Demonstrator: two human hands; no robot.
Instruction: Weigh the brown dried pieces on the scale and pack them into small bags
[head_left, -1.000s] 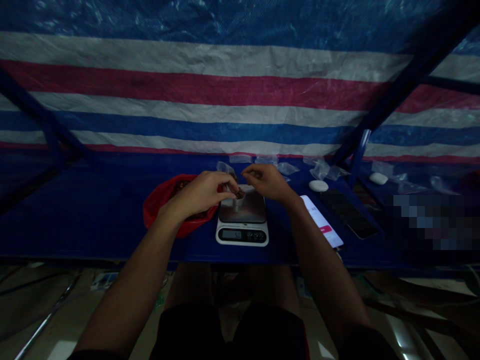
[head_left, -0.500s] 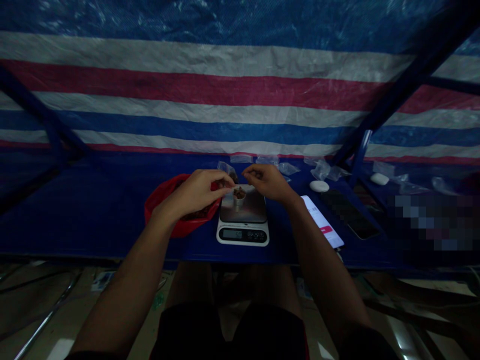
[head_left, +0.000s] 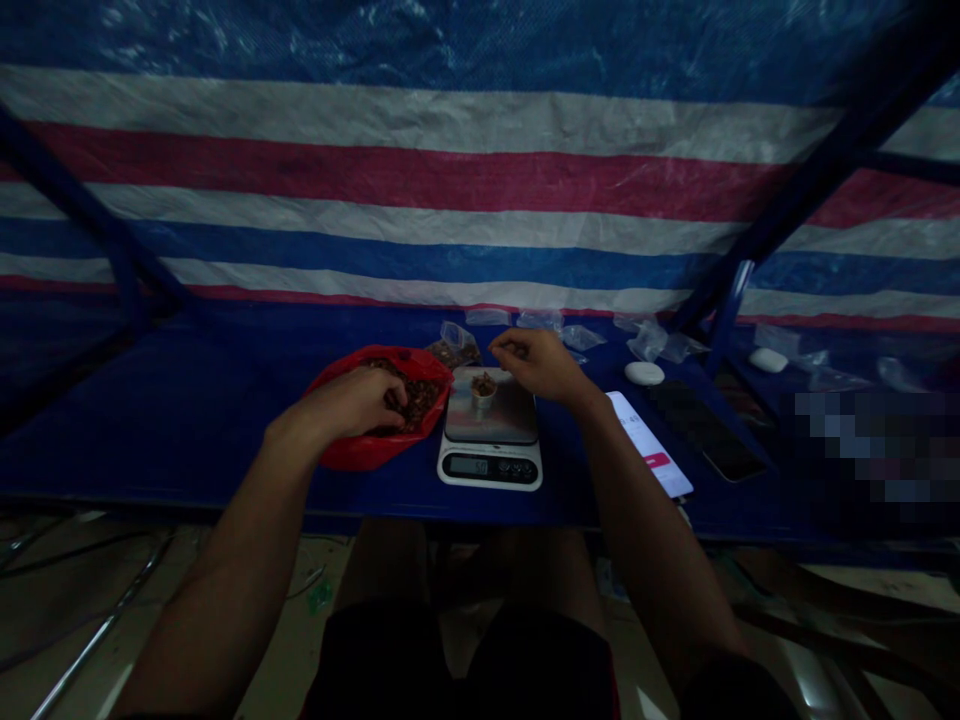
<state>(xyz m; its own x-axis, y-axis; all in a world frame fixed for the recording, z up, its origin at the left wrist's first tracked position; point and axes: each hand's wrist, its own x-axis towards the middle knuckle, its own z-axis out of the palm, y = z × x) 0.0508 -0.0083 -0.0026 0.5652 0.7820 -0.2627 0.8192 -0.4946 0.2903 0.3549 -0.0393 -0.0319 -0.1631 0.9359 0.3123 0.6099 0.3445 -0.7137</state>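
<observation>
My left hand [head_left: 358,402] is in the mouth of a red plastic bag [head_left: 367,455], over small brown dried pieces [head_left: 421,398]. Its thumb and fingers are bent with a gap between them; the fingertips are partly hidden. Beside the bag stands a digital kitchen scale [head_left: 491,470], its display seeming to read 50. On its metal plate sits a small cup [head_left: 482,400] heaped with similar brown pieces. My right hand [head_left: 538,362] hovers by the plate's far right edge, fingers closed in a pinch; what they hold, if anything, cannot be made out.
Behind the scale lies a clear bag with brown pieces [head_left: 456,348]. Several clear plastic bags [head_left: 540,320] lie along the back. To the right are a white oval case [head_left: 643,373], a lit phone [head_left: 645,440] and a dark phone [head_left: 705,430]. A striped tarp [head_left: 450,180] hangs behind.
My left hand has moved left from above the cup into the red bag. My right hand has stayed beside the scale plate. The view has shifted slightly.
</observation>
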